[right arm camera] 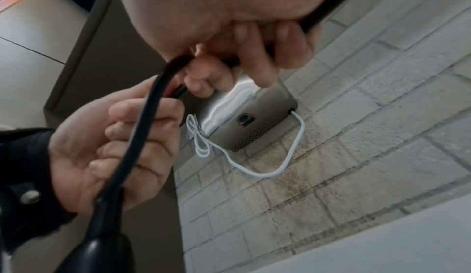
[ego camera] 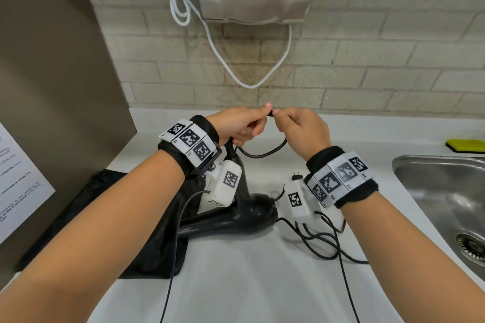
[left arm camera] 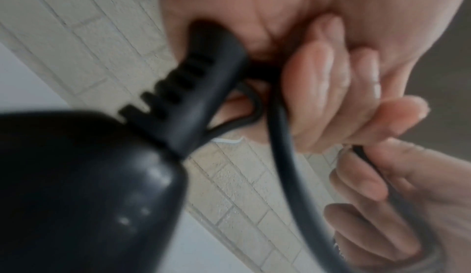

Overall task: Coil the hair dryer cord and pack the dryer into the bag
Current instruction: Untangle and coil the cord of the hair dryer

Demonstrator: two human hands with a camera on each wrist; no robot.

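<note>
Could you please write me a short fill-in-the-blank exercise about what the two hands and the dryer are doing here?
1. Both hands pinch the black ____ between them.
2. The hair dryer lies partly on the black ____ on the counter.
3. The left hand also grips the dryer's ____.
4. The sink is on the person's ____ side.

Missing words: cord; bag; handle; right

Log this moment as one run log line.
left hand: grips dryer handle, cord | right hand: pinches cord | bag: on counter

Glossy black plastic hair dryer (ego camera: 236,214) w/ smooth rubbery cord (ego camera: 265,153); matt black cloth bag (ego camera: 105,220); brushed steel sink (ego camera: 441,191) at right; rough tile wall (ego camera: 367,65).
</note>
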